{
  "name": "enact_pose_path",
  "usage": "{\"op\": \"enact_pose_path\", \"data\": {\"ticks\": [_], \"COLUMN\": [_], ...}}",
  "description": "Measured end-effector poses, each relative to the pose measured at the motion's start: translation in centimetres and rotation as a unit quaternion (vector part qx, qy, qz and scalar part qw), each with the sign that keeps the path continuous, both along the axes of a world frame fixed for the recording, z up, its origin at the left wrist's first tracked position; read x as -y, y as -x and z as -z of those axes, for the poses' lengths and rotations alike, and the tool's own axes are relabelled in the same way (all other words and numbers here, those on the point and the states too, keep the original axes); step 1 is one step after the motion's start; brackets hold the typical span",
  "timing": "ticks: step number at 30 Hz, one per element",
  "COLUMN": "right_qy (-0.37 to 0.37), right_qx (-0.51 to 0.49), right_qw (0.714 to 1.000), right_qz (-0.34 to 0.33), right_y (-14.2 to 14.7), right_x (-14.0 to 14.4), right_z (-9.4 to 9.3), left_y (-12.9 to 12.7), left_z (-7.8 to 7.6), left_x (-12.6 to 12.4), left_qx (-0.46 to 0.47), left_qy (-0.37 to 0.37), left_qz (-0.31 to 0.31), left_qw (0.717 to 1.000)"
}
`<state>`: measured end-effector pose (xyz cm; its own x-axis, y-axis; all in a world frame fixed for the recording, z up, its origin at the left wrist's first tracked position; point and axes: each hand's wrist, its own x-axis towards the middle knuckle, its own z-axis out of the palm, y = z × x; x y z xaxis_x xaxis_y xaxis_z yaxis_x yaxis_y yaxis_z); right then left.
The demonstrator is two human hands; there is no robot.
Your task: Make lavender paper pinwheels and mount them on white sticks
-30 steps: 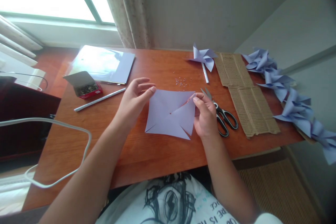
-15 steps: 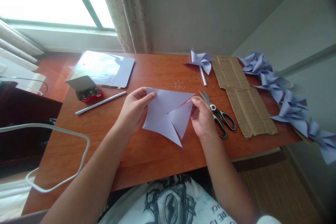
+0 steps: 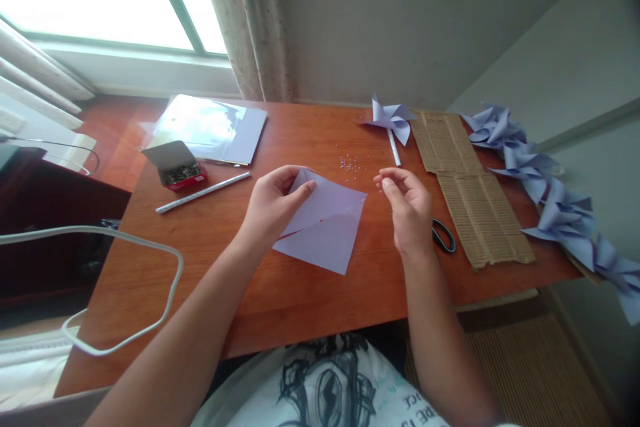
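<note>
A square of pale lilac paper (image 3: 333, 243) with slits cut in from its corners and a small hole near its middle is pinched at its upper left by my left hand (image 3: 280, 203). The paper is turned at a slant above the table. To its right, my right hand (image 3: 407, 207) is apart from it, fingers loosely bent, with nothing visible in them. Beneath that hand lie scissors; only a black handle loop (image 3: 444, 236) shows, the rest being hidden.
A red box of small metal pieces (image 3: 183, 173), a white paper stick (image 3: 203, 193) and a stack of sheets (image 3: 250, 137) lie left. Tiny bits (image 3: 350, 163), a finished pinwheel (image 3: 393, 119), corrugated cardboard (image 3: 483, 213) and several pinwheels (image 3: 560, 207) lie back and right.
The paper has been turned, so its slits now point elsewhere. My right hand has let go of its right corner and moved right, covering most of the scissors. The view has shifted slightly.
</note>
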<state>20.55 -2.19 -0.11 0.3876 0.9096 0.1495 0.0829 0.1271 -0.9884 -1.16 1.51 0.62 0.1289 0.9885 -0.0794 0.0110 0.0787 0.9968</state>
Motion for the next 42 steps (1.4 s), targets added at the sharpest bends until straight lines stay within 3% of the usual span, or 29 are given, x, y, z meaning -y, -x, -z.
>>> {"op": "enact_pose_path", "data": {"ticks": [5, 11, 15, 18, 21, 30, 36, 42], "right_qy": [0.005, 0.020, 0.056, 0.080, 0.074, 0.055, -0.006, -0.039], "right_qx": [0.179, 0.202, 0.146, 0.108, 0.074, 0.037, 0.119, 0.189], "right_qw": [0.970, 0.951, 0.962, 0.967, 0.969, 0.970, 0.977, 0.964], "right_qz": [-0.166, -0.234, -0.224, -0.218, -0.225, -0.234, -0.178, -0.182], "right_y": [1.8, 3.2, 2.8, 2.6, 2.6, 2.6, 2.6, 2.7], "right_x": [-1.3, -2.5, -2.3, -2.2, -2.1, -1.7, -1.3, -1.2], "right_z": [-2.2, -1.4, -0.2, 0.3, 0.4, -0.3, -1.2, -1.8], "left_y": [-0.1, 0.0, -0.1, -0.4, -0.8, -1.3, -1.7, -1.8], "left_z": [0.2, 1.0, 0.8, -0.1, -0.7, 0.0, 0.1, 0.3], "left_x": [0.1, 0.1, 0.4, 0.9, 1.5, 1.7, 1.9, 2.1], "left_qx": [-0.038, -0.107, -0.155, -0.248, -0.281, -0.169, -0.179, -0.189], "left_qy": [-0.040, -0.089, -0.128, -0.209, -0.252, -0.158, -0.159, -0.166], "left_qz": [0.050, 0.071, 0.024, -0.044, -0.060, 0.018, 0.028, 0.034], "left_qw": [0.997, 0.988, 0.979, 0.945, 0.924, 0.973, 0.971, 0.967]}}
